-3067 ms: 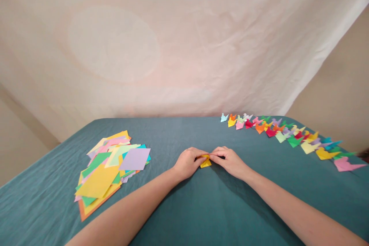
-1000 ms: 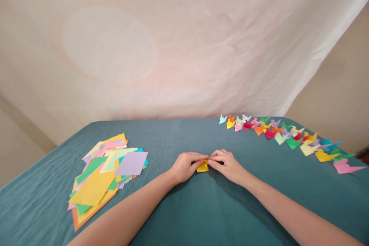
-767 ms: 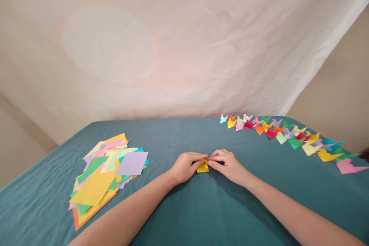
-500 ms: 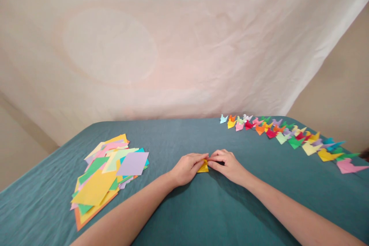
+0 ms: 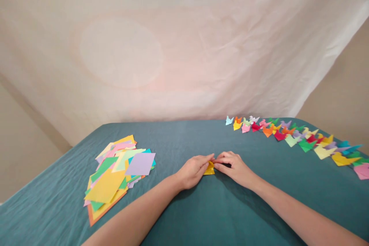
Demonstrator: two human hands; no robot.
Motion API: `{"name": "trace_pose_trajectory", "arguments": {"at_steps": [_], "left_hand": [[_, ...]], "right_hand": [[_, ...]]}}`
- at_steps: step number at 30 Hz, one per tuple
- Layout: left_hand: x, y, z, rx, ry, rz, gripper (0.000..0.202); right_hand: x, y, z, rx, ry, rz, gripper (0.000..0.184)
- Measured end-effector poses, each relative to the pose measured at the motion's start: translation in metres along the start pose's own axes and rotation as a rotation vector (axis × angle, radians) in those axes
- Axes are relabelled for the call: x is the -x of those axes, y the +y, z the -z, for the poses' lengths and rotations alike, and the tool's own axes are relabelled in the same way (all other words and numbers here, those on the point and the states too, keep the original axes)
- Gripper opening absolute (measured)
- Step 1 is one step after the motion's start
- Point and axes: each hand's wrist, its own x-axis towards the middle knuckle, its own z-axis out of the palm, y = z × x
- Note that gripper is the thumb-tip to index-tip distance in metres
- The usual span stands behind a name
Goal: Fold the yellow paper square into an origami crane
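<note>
A small folded yellow paper piece (image 5: 209, 169) lies on the teal cloth in front of me. My left hand (image 5: 193, 170) pinches its left side with closed fingers. From the right, my right hand (image 5: 235, 167) pinches the same piece, fingertips meeting those of the left hand. Most of the paper is hidden under my fingers.
A loose pile of coloured paper squares (image 5: 118, 171) lies to the left on the teal-covered table (image 5: 178, 138). A row of several folded paper birds (image 5: 291, 136) runs along the back right edge. A pale cloth backdrop (image 5: 173, 46) hangs behind the table.
Both hands kept pinching the yellow piece, working it slightly. The view shifted a little, so everything sits further right and lower in the picture.
</note>
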Motion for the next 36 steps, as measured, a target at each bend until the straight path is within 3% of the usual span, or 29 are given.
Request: {"name": "trace_pose_trajectory", "arguments": {"at_steps": [8,23,36], "left_hand": [[-0.0011,-0.0004,-0.0023,-0.079,0.071,-0.004,0.035],[-0.0027,-0.0039,-0.0049,-0.026,0.088,0.010,0.031],[-0.0046,-0.0037,-0.0063,-0.044,0.099,0.009,0.029]], "right_hand": [[-0.0002,-0.0024,0.0007,0.008,-0.002,-0.010,0.021],[0.0019,-0.0013,0.0075,-0.006,-0.075,0.028,0.022],[0.0005,-0.0020,0.0045,0.015,-0.062,0.000,0.022]]}}
